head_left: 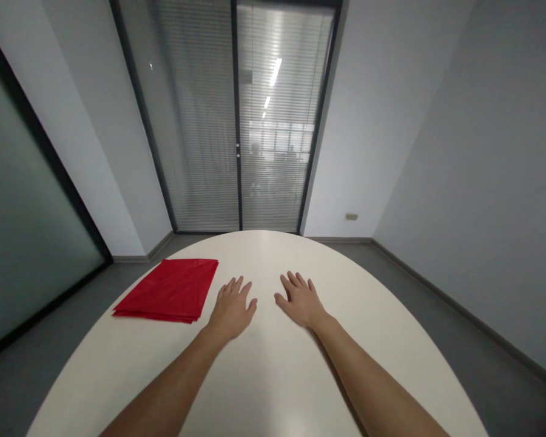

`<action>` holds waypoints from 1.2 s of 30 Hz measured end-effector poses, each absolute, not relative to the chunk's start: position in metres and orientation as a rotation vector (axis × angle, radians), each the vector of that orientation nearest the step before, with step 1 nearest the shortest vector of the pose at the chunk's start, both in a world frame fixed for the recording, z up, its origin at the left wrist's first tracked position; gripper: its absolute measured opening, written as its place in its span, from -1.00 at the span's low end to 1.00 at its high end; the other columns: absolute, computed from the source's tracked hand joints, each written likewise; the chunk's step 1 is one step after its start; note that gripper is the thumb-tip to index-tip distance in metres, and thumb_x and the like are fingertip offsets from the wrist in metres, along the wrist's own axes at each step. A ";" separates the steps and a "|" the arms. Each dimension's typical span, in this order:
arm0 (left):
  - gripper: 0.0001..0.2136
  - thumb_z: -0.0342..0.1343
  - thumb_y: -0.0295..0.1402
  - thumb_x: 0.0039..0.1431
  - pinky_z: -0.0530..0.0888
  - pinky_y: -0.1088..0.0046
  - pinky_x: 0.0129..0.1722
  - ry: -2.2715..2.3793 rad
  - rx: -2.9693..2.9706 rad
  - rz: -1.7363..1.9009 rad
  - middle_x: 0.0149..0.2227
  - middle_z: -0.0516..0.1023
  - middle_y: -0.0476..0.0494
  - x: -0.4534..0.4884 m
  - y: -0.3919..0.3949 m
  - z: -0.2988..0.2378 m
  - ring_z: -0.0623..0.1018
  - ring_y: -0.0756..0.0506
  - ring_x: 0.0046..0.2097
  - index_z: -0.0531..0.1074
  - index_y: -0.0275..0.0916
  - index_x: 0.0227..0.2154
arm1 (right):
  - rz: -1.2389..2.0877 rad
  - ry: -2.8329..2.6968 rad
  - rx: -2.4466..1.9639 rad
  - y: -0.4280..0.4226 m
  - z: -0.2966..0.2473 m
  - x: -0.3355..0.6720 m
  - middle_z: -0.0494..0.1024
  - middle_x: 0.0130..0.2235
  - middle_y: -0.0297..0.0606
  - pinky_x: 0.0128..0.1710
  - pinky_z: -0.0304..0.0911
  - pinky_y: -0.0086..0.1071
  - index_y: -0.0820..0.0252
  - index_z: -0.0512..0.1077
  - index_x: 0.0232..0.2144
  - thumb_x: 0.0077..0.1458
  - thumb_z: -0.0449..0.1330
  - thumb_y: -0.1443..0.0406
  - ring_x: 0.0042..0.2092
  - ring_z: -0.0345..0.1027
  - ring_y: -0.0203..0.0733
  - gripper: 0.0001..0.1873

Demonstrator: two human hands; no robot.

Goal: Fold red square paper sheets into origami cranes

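My left hand (232, 309) is palm down at the middle of the white table (273, 388), fingers spread and holding nothing. Just to its left lies a folded red cloth (170, 290), flat, with a few layers showing along its near edge; the hand is close to the cloth but apart from it. To the right, my right hand (299, 300) is also palm down with its fingers apart and nothing in them. A narrow gap of bare tabletop separates the two thumbs.
The table has a rounded far edge, with grey floor (441, 297) beyond it. Behind stands a glass partition with blinds (273, 121) in a dark frame. White walls (391, 109) rise at the right, and a frosted glass panel (22, 212) is at the left.
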State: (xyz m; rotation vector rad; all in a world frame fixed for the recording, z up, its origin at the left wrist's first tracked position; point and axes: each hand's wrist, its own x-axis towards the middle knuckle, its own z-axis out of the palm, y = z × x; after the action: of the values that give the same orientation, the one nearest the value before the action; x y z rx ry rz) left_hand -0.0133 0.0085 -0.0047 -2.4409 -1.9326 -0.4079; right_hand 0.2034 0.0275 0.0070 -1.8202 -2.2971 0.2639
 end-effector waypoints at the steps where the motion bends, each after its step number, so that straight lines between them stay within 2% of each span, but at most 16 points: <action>1: -0.50 -0.15 -0.16 0.36 0.10 0.06 0.33 -1.931 -2.443 -0.409 0.37 0.18 -0.31 -0.013 0.008 -0.005 0.15 -0.31 0.39 0.27 -0.24 0.27 | 0.265 -2.298 -1.819 0.027 0.007 0.203 -0.04 0.44 -0.09 0.35 -0.38 0.07 0.16 0.06 0.38 0.27 -0.06 -0.03 0.44 -0.28 0.15 -0.26; 14: -0.50 -0.14 -0.18 0.35 0.09 0.06 0.34 -1.942 -2.456 -0.426 0.37 0.19 -0.32 -0.011 0.004 -0.004 0.16 -0.31 0.38 0.27 -0.27 0.27 | 0.276 -2.293 -1.793 0.025 0.005 0.207 -0.04 0.43 -0.06 0.34 -0.37 0.09 0.18 0.07 0.37 0.27 -0.06 -0.04 0.44 -0.28 0.17 -0.26; 19: -0.52 -0.07 -0.20 0.31 0.10 0.10 0.34 -1.939 -2.422 -0.444 0.37 0.20 -0.29 -0.011 0.001 0.008 0.19 -0.29 0.37 0.31 -0.25 0.23 | 0.275 -2.308 -1.806 0.023 0.008 0.206 -0.05 0.44 -0.06 0.34 -0.37 0.10 0.18 0.06 0.38 0.28 -0.07 -0.05 0.44 -0.29 0.18 -0.25; 22: -0.54 -0.03 -0.21 0.29 0.15 0.08 0.31 -1.991 -2.313 -0.465 0.36 0.19 -0.36 -0.021 0.003 0.025 0.22 -0.33 0.35 0.37 -0.29 0.18 | 0.275 -2.324 -1.816 0.022 0.009 0.205 -0.06 0.44 -0.07 0.33 -0.36 0.10 0.16 0.05 0.38 0.28 -0.08 -0.06 0.44 -0.29 0.17 -0.26; 25: -0.51 -0.03 -0.25 0.28 0.20 0.08 0.28 -2.050 -2.110 -0.509 0.34 0.20 -0.43 -0.040 0.008 0.038 0.24 -0.36 0.33 0.32 -0.37 0.21 | 0.273 -2.328 -1.826 0.022 0.009 0.203 -0.05 0.44 -0.07 0.33 -0.36 0.09 0.15 0.06 0.37 0.28 -0.08 -0.06 0.44 -0.29 0.16 -0.26; 30: -0.44 -0.04 -0.27 0.28 0.27 -0.15 0.18 -2.261 -1.775 -0.499 0.40 0.05 -0.43 -0.073 0.013 0.033 0.20 -0.52 0.32 0.16 -0.33 0.31 | 0.277 -2.327 -1.820 0.022 0.009 0.202 -0.05 0.44 -0.07 0.33 -0.36 0.10 0.16 0.06 0.38 0.28 -0.08 -0.05 0.44 -0.28 0.18 -0.26; 33: -0.49 -0.08 -0.32 0.29 0.44 0.04 0.06 -2.353 -1.837 -0.456 0.30 0.25 -0.51 -0.083 0.015 0.025 0.41 -0.42 0.20 0.22 -0.41 0.26 | 0.280 -2.331 -1.817 0.022 0.010 0.203 -0.05 0.44 -0.06 0.33 -0.36 0.10 0.16 0.05 0.38 0.28 -0.08 -0.06 0.44 -0.28 0.17 -0.26; 36: -0.56 -0.14 -0.33 0.31 0.51 0.11 -0.07 -2.373 -1.896 -0.472 0.10 0.49 -0.49 -0.086 0.016 0.024 0.55 -0.36 0.05 0.33 -0.40 0.16 | 0.292 -2.327 -1.813 0.021 0.012 0.203 -0.05 0.44 -0.06 0.34 -0.36 0.09 0.16 0.06 0.38 0.28 -0.09 -0.07 0.44 -0.28 0.18 -0.25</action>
State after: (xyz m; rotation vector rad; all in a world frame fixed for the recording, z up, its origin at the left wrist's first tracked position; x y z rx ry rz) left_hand -0.0864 0.0161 0.0237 -1.8959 -2.3733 -0.4717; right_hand 0.2028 0.0208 0.0121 -1.8129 -2.3265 0.2924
